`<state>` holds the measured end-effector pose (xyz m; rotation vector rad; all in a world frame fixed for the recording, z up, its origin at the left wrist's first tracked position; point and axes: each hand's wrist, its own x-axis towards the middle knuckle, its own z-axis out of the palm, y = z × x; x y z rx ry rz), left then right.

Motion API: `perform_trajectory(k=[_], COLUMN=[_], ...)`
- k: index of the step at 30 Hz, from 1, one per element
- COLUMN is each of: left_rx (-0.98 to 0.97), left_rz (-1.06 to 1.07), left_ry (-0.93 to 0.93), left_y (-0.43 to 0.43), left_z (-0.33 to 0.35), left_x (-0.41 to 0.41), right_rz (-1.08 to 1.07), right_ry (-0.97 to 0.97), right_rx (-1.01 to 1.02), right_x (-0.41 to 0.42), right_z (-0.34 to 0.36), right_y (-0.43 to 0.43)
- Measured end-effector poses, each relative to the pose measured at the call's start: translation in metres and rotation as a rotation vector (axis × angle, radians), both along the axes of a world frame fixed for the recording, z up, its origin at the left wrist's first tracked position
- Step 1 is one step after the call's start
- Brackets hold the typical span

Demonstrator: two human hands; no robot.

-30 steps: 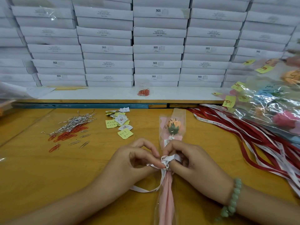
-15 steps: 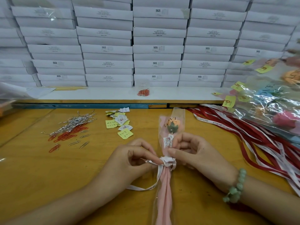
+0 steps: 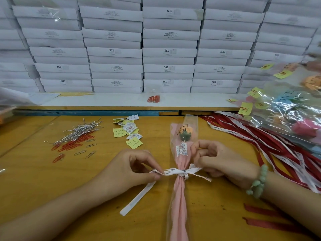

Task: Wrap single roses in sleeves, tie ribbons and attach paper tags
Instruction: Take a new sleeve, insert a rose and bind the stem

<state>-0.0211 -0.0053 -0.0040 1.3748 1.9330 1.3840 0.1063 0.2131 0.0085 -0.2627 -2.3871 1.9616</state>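
An orange rose (image 3: 186, 131) in a clear sleeve with pink paper (image 3: 179, 202) lies lengthwise on the yellow table, bloom away from me. A small white tag (image 3: 181, 149) shows on the sleeve below the bloom. A white printed ribbon (image 3: 175, 172) is tied round the stem in a bow. My left hand (image 3: 132, 169) pinches the bow's left loop, and a loose tail runs down to the left. My right hand (image 3: 220, 160) pinches the right loop.
Paper tags (image 3: 129, 132) and yellow notes lie beyond my left hand, with silver twist ties (image 3: 79, 130) and red paper clips (image 3: 73, 145) further left. Red and white ribbons (image 3: 271, 145) and wrapped roses (image 3: 291, 117) fill the right side. White boxes (image 3: 168, 53) are stacked behind.
Both hands have moved apart, drawing the ribbon loops out sideways into a spread bow. Earlier the fingers were bunched together at the knot.
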Motion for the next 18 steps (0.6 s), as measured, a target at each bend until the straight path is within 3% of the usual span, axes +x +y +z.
perform_trajectory(k=[12, 18], left_rx=[-0.009, 0.006], left_rz=[0.008, -0.053], left_ry=[-0.098, -0.113], left_y=[0.001, 0.000], left_z=[-0.001, -0.003], left_x=[-0.002, -0.003], right_rz=[0.245, 0.103], right_ry=[-0.166, -0.111], right_rx=[-0.135, -0.175], right_x=[-0.004, -0.005], right_z=[0.001, -0.003], right_y=[0.030, 0.031])
